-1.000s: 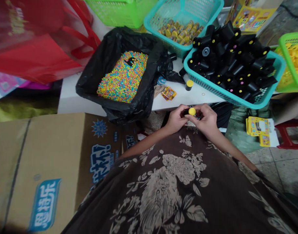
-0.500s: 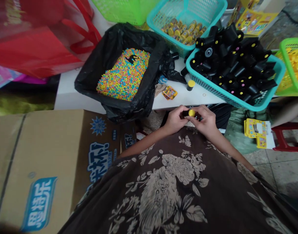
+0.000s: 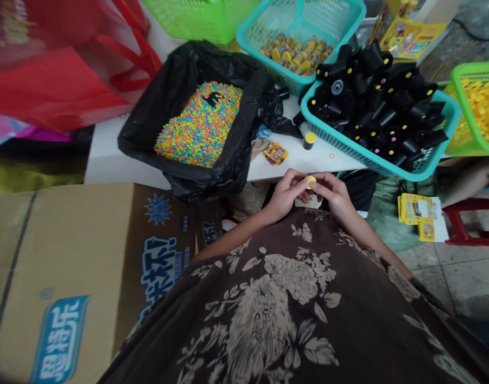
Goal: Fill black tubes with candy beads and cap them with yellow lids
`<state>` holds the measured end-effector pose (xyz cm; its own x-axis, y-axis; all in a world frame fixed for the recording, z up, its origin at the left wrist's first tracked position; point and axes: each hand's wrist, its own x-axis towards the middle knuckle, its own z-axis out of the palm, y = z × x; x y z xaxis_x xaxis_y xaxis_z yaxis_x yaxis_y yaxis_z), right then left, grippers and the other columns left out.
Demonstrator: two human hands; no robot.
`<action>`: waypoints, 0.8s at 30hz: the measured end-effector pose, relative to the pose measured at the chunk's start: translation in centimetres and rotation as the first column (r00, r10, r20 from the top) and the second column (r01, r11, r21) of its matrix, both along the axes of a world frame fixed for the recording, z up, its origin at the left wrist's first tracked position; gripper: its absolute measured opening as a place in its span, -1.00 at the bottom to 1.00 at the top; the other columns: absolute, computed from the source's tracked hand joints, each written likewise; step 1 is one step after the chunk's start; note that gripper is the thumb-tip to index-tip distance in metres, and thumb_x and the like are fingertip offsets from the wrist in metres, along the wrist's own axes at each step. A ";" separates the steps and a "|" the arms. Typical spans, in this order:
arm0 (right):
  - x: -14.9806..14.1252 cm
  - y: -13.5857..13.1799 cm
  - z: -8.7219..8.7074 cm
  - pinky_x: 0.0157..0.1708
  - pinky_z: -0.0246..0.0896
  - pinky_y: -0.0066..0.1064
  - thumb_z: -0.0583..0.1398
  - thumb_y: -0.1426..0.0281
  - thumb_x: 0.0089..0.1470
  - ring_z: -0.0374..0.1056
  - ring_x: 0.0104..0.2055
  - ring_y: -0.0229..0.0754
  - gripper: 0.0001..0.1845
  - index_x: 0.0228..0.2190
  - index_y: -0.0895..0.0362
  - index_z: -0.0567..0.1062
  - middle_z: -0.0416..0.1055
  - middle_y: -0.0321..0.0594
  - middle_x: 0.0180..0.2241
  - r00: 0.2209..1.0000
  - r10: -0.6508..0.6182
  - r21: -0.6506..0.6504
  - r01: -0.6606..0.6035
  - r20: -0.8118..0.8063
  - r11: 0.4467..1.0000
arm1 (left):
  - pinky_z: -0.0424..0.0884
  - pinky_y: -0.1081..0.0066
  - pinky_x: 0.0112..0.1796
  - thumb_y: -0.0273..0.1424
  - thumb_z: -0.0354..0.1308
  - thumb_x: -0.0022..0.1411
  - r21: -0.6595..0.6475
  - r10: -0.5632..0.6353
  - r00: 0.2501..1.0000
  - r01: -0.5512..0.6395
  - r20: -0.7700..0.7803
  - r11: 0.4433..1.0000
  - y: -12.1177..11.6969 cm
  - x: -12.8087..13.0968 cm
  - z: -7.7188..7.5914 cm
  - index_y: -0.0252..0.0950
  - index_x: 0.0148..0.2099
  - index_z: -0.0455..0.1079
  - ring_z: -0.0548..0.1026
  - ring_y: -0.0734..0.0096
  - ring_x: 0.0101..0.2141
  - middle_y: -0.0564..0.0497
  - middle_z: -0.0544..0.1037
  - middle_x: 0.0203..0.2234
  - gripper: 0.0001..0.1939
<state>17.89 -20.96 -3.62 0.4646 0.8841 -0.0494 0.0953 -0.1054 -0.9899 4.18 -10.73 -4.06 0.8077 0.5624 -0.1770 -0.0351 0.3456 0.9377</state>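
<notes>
Since the earlier frame the two hands have drawn closer together, and the dark part that showed beside the yellow cap [image 3: 310, 182] has gone from sight; the cap now faces up between the thumbs. The left hand [image 3: 285, 196] is clamped on the cap from one side, thumb on its edge; the right hand [image 3: 335, 195] is clamped on it from the other, its thumb also touching; what the lower fingers hold under it is hidden. Both hands are in front of the bench [image 3: 264, 169], just above the floral garment [image 3: 268, 298]; on the bench, near them, stands a small yellow-topped container [image 3: 309, 141], upright, with yellow cards [image 3: 275, 153] lying to its left. Farther left, a black plastic bag [image 3: 144, 128] lies open around many coloured beads [image 3: 204, 125]; to the right, a teal basket [image 3: 348, 145] is heaped with black cylinders [image 3: 372, 106], and behind it another teal basket [image 3: 324, 21] holds yellow-capped tubes [image 3: 298, 52]; a large cardboard box [image 3: 76, 234] is beside the garment, on the left; another person's arm [image 3: 470, 184] shows at the far right, above a red stool [image 3: 456, 226].
</notes>
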 end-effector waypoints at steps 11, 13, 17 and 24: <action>-0.4 0.8 0.3 -0.50 0.16 -0.40 0.48 0.09 -0.22 0.35 -0.48 -0.24 -0.60 -0.42 0.06 0.55 0.50 -0.36 -0.50 0.956 -0.149 -0.046 0.142 -0.254 0.989 | 0.29 0.49 -0.65 0.26 0.15 0.26 0.064 -0.102 0.990 0.109 -0.097 0.992 -0.1 -0.2 -0.2 -0.16 -0.11 0.17 0.46 0.51 -0.66 0.19 0.46 -0.49 -0.40; -0.4 0.9 0.4 -0.53 0.14 -0.40 0.47 0.08 -0.21 0.37 -0.49 -0.22 -0.59 -0.41 0.06 0.53 0.50 -0.34 -0.51 0.945 -0.136 -0.064 0.122 -0.297 0.990 | 0.25 0.49 -0.66 0.27 0.15 0.25 0.053 -0.094 0.992 0.099 -0.083 0.994 -0.2 -0.1 -0.1 -0.16 -0.12 0.17 0.44 0.53 -0.66 0.19 0.45 -0.48 -0.39; -0.4 1.2 0.2 -0.61 0.08 -0.39 0.42 0.04 -0.14 0.35 -0.55 -0.20 -0.59 -0.41 0.04 0.47 0.45 -0.35 -0.54 0.930 -0.120 -0.098 0.091 -0.349 0.991 | 0.12 0.49 -0.68 0.28 0.17 0.22 0.107 -0.024 0.998 0.029 -0.052 0.994 -0.5 0.0 0.0 -0.17 -0.18 0.20 0.33 0.58 -0.69 0.19 0.41 -0.54 -0.38; -1.8 1.9 0.6 -0.66 -0.03 -0.43 0.45 0.12 -0.21 0.19 -0.65 -0.32 -0.59 -0.47 0.03 0.40 0.38 -0.44 -0.58 0.873 -0.228 -0.072 0.218 -0.431 0.973 | 0.06 0.47 -0.64 0.22 0.19 0.26 0.103 0.056 0.998 -0.056 0.005 0.993 -1.1 0.5 0.1 -0.19 -0.26 0.19 0.24 0.59 -0.67 0.19 0.34 -0.59 -0.43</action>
<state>16.11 -19.11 -2.97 0.5771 0.7562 -0.3083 -0.3708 -0.0937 -0.9240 4.68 -11.79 -3.97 0.7744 0.6222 -0.1147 -0.0534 0.2449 0.9681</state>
